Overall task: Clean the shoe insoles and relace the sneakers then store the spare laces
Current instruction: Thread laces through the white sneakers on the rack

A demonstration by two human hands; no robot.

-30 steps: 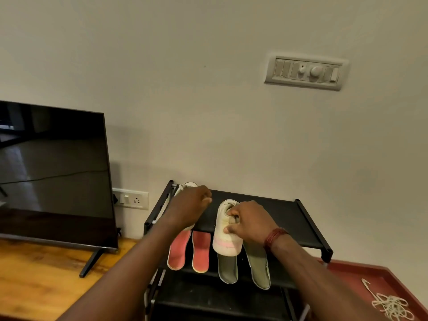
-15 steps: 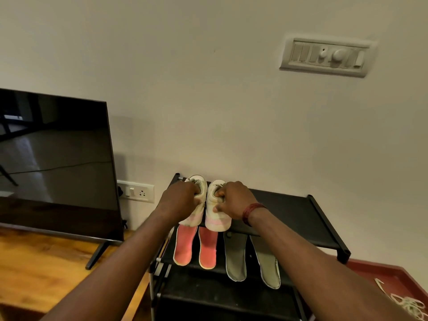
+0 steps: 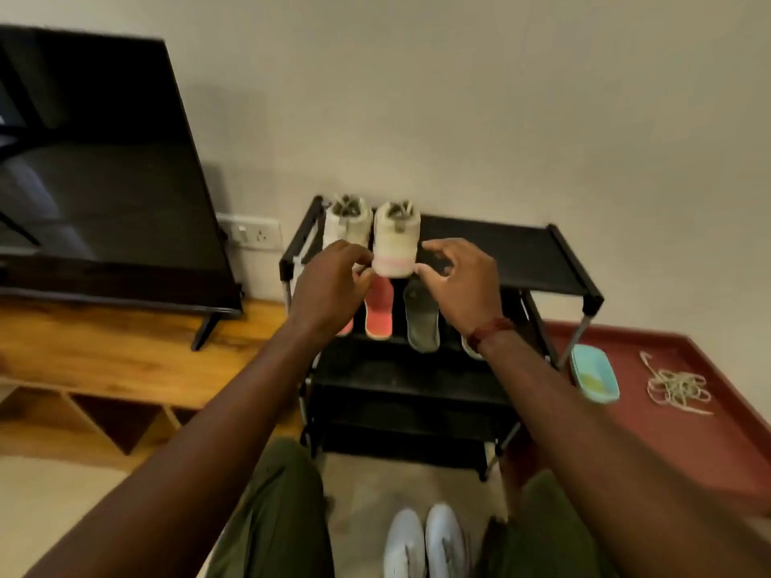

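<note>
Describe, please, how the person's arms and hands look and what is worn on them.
The left hand and right hand wear no gloves, and no sleeves show on either arm. A reddish-brown band circles the right wrist; the left wrist shows nothing worn.
</note>
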